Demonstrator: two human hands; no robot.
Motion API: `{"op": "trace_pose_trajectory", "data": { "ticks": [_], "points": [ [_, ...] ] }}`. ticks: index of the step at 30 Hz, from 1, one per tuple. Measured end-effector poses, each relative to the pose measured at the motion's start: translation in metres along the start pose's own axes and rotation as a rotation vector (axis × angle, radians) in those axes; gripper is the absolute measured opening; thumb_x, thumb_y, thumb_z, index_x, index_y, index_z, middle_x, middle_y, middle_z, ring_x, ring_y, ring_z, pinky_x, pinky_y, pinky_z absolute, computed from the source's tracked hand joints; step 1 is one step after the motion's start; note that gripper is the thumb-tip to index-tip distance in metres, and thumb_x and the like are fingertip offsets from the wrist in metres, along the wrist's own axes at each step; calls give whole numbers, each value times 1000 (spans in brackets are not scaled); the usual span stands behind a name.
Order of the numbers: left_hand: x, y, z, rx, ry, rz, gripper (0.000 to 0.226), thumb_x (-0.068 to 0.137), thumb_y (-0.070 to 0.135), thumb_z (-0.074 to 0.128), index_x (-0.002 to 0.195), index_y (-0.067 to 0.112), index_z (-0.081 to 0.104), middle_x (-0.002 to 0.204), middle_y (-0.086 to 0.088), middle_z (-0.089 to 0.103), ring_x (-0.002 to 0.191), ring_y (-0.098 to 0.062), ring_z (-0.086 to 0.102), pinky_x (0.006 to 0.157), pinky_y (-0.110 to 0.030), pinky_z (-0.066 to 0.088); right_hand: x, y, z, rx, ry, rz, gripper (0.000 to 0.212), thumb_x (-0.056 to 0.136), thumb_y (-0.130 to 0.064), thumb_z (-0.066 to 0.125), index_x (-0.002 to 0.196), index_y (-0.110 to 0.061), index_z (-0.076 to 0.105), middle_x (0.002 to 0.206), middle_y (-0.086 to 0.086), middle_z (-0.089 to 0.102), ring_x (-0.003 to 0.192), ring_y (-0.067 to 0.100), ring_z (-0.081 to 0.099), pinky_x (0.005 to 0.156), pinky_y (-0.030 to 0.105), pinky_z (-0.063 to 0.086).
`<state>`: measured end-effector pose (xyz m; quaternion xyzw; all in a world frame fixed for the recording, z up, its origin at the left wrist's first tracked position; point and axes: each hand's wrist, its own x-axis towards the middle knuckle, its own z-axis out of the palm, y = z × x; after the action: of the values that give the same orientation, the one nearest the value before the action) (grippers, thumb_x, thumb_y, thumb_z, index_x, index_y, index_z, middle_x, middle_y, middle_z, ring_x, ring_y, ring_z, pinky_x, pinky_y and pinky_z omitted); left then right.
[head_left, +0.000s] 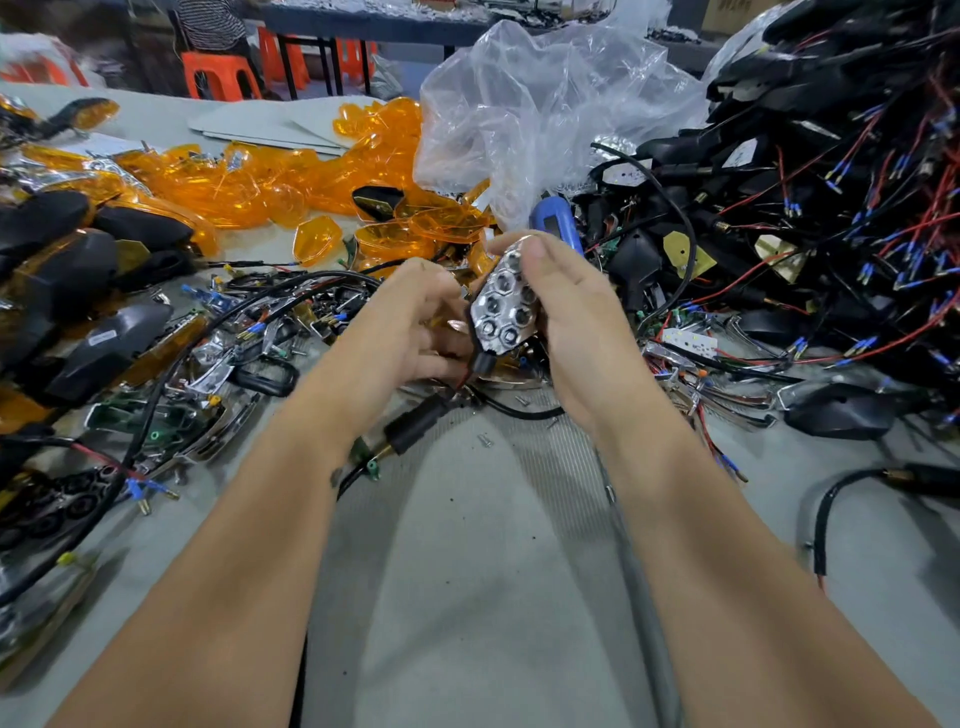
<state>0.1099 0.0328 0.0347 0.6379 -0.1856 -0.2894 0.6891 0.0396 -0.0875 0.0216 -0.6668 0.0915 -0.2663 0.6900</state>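
Both hands hold the chrome reflector (503, 306) above the counter's (467, 545) middle.
My right hand (566, 312) pinches its top end, my left hand (410, 322) curls round its lower edge by the wire (480, 364); it looks light, stiff and slick, so I'd grip the rim, not the cups.

One wide-angle camera sat on the person's head and looked forward and down across the desk (467, 597). Both forearms ran in from the bottom corners, and the left hand (410, 322), right hand (566, 317) and lamp part (501, 312) sat mid-frame, close under the lens. The view spread wide: orange covers (270, 182) at left, a heap of wires (831, 208) at right, and stools (223, 73) far off along the top edge.
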Motion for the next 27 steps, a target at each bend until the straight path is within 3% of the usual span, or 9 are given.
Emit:
{"op": "trace_pose_trajectory", "data": {
  "ticks": [1,3,5,9,13,16,19,22,27],
  "points": [
    [0,0,3,-33,12,5,13,97,21,51,98,9,47,82,-5,59,61,-17,63,60,-33,58,-1,1,3,-29,-30,-16,24,105,-23,45,102,-18,67,105,11,67,98,24,63,93,42,50],
    [2,-6,7,-121,0,29,26,106,29,39,115,7,49,104,-14,64,90,-27,69,84,-43,58,-2,1,7,-56,-55,-48,22,105,-22,46,102,-22,68,112,10,67,107,24,63,100,44,49],
    [3,-13,10,-230,-102,91,37,107,31,37,134,9,48,127,-17,64,117,-32,64,101,-50,51,-2,0,8,-1,-73,-55,21,104,-19,47,104,-18,68,111,8,68,103,18,64,94,36,54],
    [7,-23,10,-315,-258,92,36,105,39,38,115,17,65,106,-7,74,91,-21,69,75,-36,56,-3,-4,7,35,-74,9,24,104,-27,47,104,-23,71,105,5,68,81,14,66,63,33,51],
    [10,-25,11,-368,-317,102,34,100,39,47,112,14,66,99,-11,72,78,-22,69,58,-31,55,-1,-5,5,-47,9,50,28,104,-33,47,102,-27,75,130,15,56,76,10,57,41,20,42],
    [10,-26,10,-386,-325,100,34,97,40,51,114,15,65,99,-10,70,76,-21,66,56,-27,51,1,-5,5,-96,9,49,31,105,-37,44,103,-32,75,128,10,58,69,8,54,39,20,41],
    [11,-26,11,-394,-322,104,37,101,39,43,116,12,62,90,-9,69,65,-19,62,51,-24,47,1,-5,6,-9,-35,138,39,105,-47,36,112,-35,73,96,3,70,48,4,50,39,19,40],
    [12,-26,11,-365,-295,125,38,105,38,36,114,12,63,88,-9,69,63,-18,61,51,-23,46,0,-2,6,57,-85,146,38,102,-48,37,117,-38,70,74,-8,66,45,4,43,41,21,40],
    [10,-25,10,-347,-260,172,38,106,38,36,117,14,64,92,-9,68,70,-19,60,56,-27,46,-4,1,6,14,-101,5,27,103,-27,50,125,-32,65,94,-8,69,62,3,58,43,21,44]
  ]
}}
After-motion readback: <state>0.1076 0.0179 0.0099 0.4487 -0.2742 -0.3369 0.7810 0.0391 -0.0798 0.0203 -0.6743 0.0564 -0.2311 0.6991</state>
